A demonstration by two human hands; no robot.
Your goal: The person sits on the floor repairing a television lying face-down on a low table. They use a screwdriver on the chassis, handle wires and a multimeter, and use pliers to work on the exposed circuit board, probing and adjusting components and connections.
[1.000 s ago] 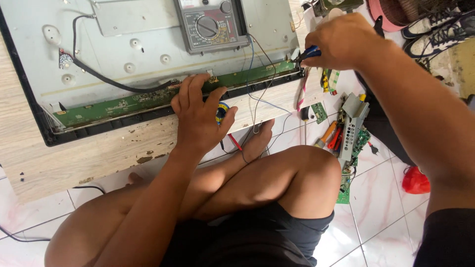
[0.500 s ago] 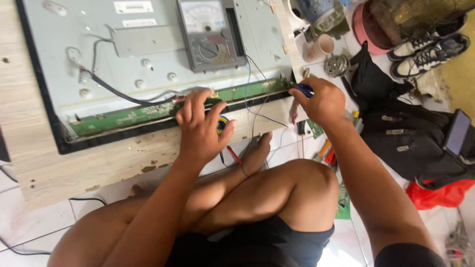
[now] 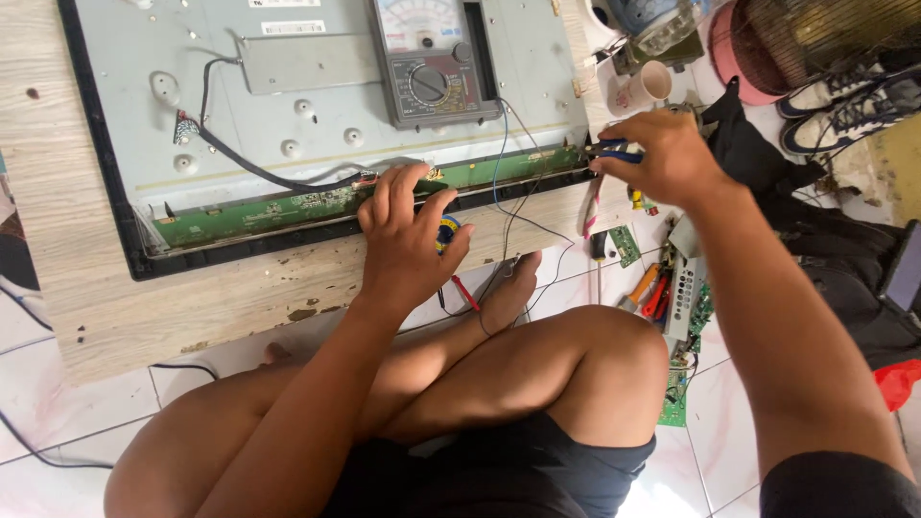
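1. At the wooden board's near edge [image 3: 221, 307], the left hand [image 3: 408, 240] lies spread, fingertips pressing the green circuit strip [image 3: 288, 203].
2. Along the panel's lower rim, that strip looks thin, stiff and fragile; hold its edges.
3. Farther right, the right hand [image 3: 662, 153] pinches blue-handled pliers [image 3: 614, 151].
4. Beyond sits an analog multimeter [image 3: 427, 58].

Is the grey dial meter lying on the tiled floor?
No, the grey dial meter lies on the grey metal back of the flat panel.
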